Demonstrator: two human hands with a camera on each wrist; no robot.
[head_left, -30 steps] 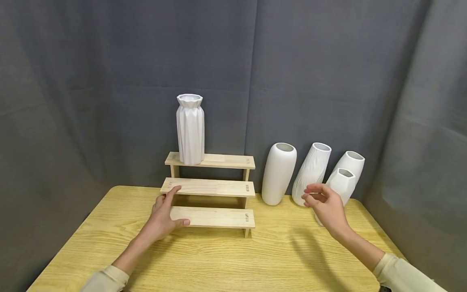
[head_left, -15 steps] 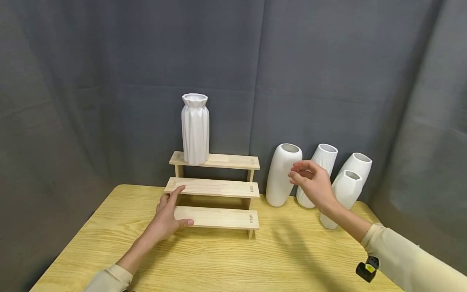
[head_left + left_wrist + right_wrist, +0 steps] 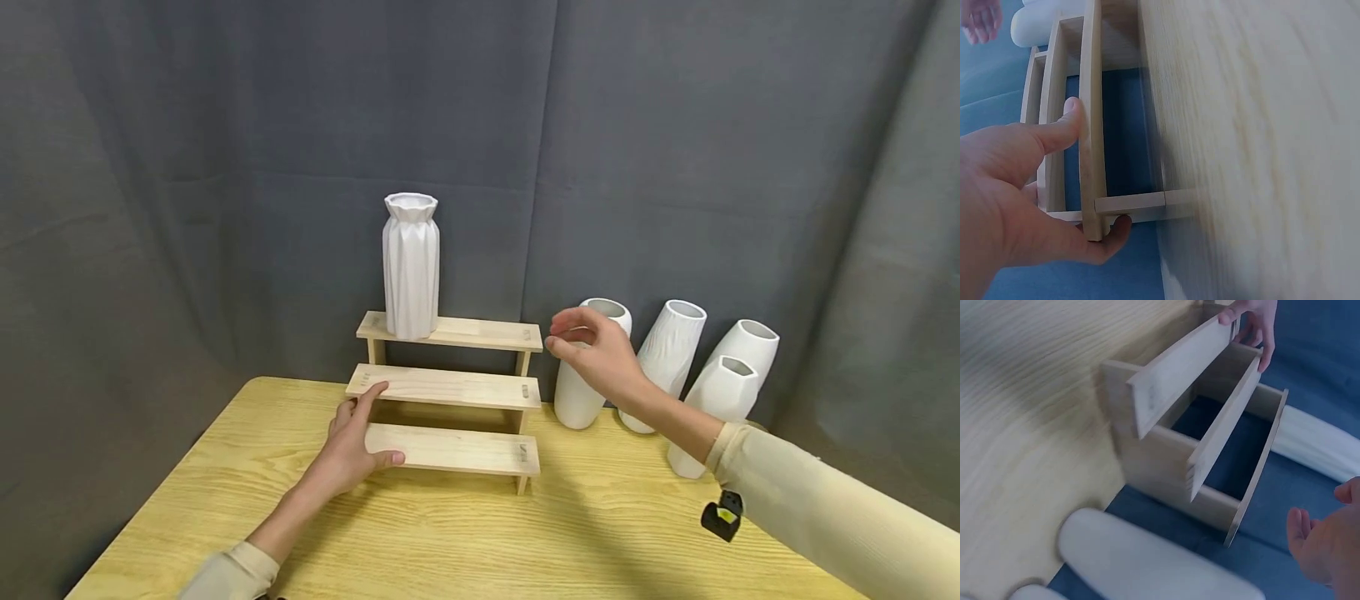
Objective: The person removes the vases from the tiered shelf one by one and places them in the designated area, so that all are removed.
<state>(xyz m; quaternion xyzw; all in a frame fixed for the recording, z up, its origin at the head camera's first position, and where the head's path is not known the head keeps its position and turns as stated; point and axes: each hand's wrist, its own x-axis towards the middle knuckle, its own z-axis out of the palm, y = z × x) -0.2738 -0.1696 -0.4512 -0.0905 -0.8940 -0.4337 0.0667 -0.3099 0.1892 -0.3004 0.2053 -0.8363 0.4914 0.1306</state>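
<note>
A three-tier wooden display stand [image 3: 453, 450] stands on the table, with a tall pleated white vase [image 3: 411, 271] upright on its top tier. My left hand [image 3: 348, 446] grips the left end of the stand's lowest tier. In the left wrist view its thumb [image 3: 1063, 128] lies on the board and a fingertip [image 3: 1121, 228] curls under the end. Empty, my right hand [image 3: 596, 350] is raised with loosely bent fingers between the stand and a smooth white vase [image 3: 576, 400], partly covering that vase in the head view.
Farther right stand a white vase with wavy relief [image 3: 663, 354], a faceted white vase [image 3: 712, 400] and another white vase [image 3: 753, 342] behind it. Grey curtains [image 3: 300, 125] hang around the table [image 3: 420, 542]. A black device [image 3: 722, 517] hangs at my right sleeve.
My right hand has moved left and up, from before the faceted vase to beside the stand's upper tier. The left hand keeps its hold, and the head view has shifted slightly.
</note>
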